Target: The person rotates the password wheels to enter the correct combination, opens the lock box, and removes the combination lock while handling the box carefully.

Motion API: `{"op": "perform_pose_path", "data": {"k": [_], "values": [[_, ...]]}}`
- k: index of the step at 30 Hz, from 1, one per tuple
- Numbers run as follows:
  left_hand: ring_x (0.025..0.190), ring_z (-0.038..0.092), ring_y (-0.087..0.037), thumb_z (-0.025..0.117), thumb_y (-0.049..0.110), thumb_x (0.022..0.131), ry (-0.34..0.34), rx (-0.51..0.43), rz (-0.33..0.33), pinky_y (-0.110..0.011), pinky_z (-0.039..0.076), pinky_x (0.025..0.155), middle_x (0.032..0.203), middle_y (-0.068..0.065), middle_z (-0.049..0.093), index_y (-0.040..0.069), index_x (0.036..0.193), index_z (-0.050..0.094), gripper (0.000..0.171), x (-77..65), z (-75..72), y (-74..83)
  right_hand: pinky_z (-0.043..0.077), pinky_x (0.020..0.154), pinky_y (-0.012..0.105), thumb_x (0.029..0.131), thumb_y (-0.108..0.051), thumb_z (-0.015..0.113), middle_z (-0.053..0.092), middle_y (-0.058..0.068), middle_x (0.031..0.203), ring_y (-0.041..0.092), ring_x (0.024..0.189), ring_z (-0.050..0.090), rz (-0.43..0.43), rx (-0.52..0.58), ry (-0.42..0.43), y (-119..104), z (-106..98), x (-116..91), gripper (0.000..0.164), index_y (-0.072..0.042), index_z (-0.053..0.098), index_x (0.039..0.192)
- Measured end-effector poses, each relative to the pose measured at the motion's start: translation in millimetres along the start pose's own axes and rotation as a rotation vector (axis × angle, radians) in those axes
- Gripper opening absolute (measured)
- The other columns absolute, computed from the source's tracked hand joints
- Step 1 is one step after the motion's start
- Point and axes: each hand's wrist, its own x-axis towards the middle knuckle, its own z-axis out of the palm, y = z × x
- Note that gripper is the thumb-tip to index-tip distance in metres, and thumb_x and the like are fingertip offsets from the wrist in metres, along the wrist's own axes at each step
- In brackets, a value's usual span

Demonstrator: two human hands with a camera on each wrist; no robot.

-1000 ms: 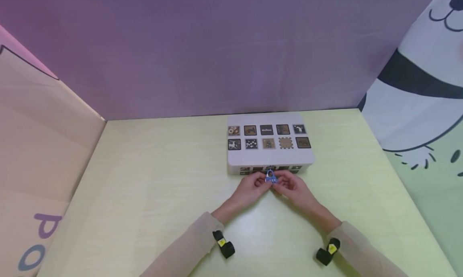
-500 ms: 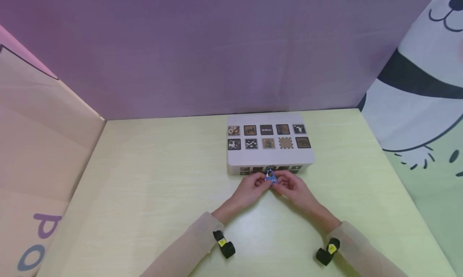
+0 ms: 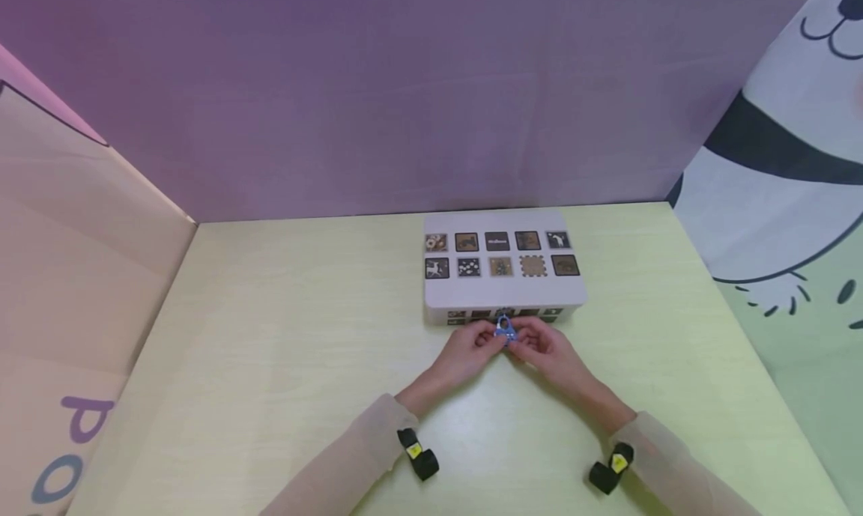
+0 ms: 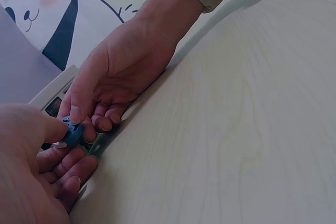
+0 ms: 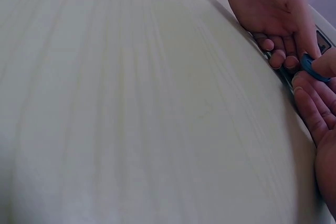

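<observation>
A small blue combination padlock [image 3: 506, 335] is held between both hands at the front of a white box [image 3: 502, 293] printed with square pictures. My left hand [image 3: 470, 351] pinches the lock's left side between thumb and curled fingers. From the other side, my right hand [image 3: 549, 353] pinches it the same way. The shackle points up toward the box front; whether it passes through a clasp is too small to tell. In the left wrist view the blue lock [image 4: 72, 134] shows between the two thumbs. Fingers partly cover the lock [image 5: 314, 67] in the right wrist view.
The box stands on a pale wooden table [image 3: 297, 314] near its back edge. A purple wall panel [image 3: 404, 96] rises behind. Printed panels stand left and right, the right one with a panda [image 3: 802, 149]. Black wrist straps [image 3: 418, 454] sit on both sleeves.
</observation>
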Motion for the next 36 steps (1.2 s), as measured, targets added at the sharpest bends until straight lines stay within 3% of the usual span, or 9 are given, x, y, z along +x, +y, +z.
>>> {"op": "perform_pose_path", "data": {"k": [36], "values": [[0.088,0.059,-0.013,0.064,0.028,0.103,0.004,0.006,-0.025,-0.029,0.052,0.078,0.097,-0.002,0.067,0.008,0.110,0.069,0.022,2.7,1.4,-2.2,0.058,0.076,0.022,0.096,0.003,0.064,0.066,0.018,0.098,0.010,0.083,0.065,0.034,-0.013,0.007,2.6,-1.5,1.0,0.037,0.011,0.054,0.131]]}}
